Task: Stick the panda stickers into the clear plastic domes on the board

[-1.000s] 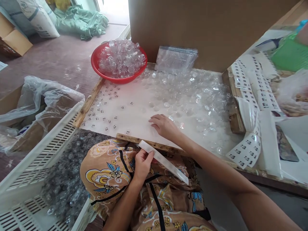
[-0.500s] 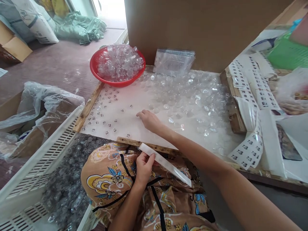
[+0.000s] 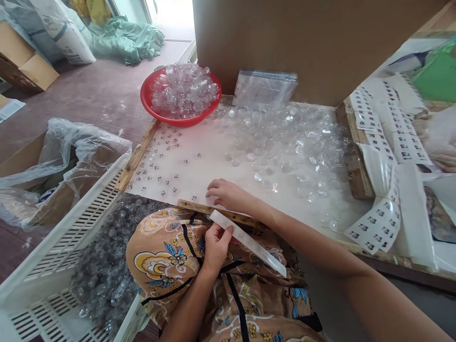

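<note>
My left hand (image 3: 216, 247) rests over my lap, thumb and fingers pinched on one end of a long white paper strip (image 3: 254, 247). The strip slants down to the right over patterned cloth. My right hand (image 3: 228, 194) is low over the white board (image 3: 199, 175), near its front wooden edge, fingers loosely spread and nothing visible in them. Left of it lie small clear pieces with dark printed marks (image 3: 163, 180). Many clear, round plastic pieces (image 3: 309, 152) cover the board's right and far side.
A red bowl (image 3: 180, 121) heaped with clear pieces stands at the board's far left corner. Sticker sheets (image 3: 381, 221) hang at the right. A white crate (image 3: 67, 228) of clear pieces stands left. Behind rises a cardboard panel (image 3: 302, 42) with clear bags (image 3: 265, 90) before it.
My right hand has drawn back toward the board's front edge, and its fingers have spread. My left hand keeps hold of the strip. The whole view has shifted slightly.
</note>
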Available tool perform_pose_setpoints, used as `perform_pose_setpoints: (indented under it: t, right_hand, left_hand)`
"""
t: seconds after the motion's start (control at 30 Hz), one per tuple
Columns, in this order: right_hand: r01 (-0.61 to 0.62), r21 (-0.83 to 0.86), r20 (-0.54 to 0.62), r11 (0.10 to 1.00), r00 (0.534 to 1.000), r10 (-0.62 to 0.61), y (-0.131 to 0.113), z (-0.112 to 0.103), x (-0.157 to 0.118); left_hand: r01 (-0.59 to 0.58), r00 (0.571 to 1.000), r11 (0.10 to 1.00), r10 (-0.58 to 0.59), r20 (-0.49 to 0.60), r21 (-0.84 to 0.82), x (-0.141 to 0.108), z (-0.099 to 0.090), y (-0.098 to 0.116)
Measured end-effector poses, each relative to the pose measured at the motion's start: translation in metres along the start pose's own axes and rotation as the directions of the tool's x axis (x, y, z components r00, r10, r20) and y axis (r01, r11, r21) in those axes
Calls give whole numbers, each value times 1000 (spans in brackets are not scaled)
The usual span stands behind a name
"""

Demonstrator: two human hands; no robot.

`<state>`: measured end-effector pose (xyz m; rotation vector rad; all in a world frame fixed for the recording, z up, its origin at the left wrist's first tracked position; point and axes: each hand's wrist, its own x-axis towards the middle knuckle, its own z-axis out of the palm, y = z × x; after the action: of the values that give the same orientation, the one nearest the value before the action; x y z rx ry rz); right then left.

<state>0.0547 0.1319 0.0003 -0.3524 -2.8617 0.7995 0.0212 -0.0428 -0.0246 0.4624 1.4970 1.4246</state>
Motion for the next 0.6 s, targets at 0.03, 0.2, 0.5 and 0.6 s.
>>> perform_pose_setpoints:
  t: [0.03,0.2,0.5,0.6]
  right_hand:
    - [-15,-9,-1,1000,1000,15,2,3,0]
    - [-144,-86,-52,986,989,140,6,5,9]
    - [-69,-119,-20,991,998,67,2,0,-9]
    - [-80,-56,-115,995,991,73,15,-8,-17]
  left_hand:
    - [-6,1000,1000,6,1,7,0,0,0]
    - [-11,1000,1000,11,9,8,0,-1,-2]
    - [18,1000,1000,-18,-5,-14,1,0,0]
    - [15,1000,1000,-15,3,-26,1,0,-1]
